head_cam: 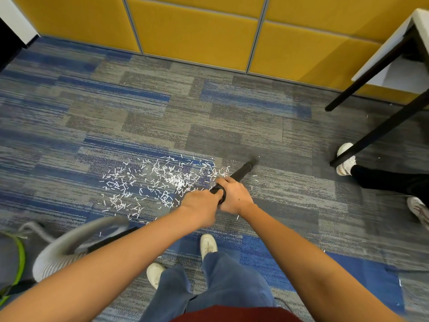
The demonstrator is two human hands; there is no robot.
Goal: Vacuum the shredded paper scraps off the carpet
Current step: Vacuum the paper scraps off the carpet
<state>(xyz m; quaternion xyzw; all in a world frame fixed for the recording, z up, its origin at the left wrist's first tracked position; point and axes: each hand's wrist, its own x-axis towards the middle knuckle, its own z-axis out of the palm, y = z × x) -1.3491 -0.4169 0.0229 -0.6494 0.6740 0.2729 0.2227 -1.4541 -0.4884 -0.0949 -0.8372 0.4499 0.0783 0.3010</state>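
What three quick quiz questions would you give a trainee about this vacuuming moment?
1. True or false: the nozzle tip sits in the middle of the paper scraps.
2. What grips the black tube? A. left only B. right only C. both
3. Fill in: the grey hose lies on the person's ___ side.

Key
1. False: the tip is past the pile's right edge.
2. C: the left hand and the right hand both grip it.
3. Left.

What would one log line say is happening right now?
left hand: grips vacuum tube | right hand: grips vacuum tube | tube tip: at right edge of paper scraps | paper scraps: scattered on carpet
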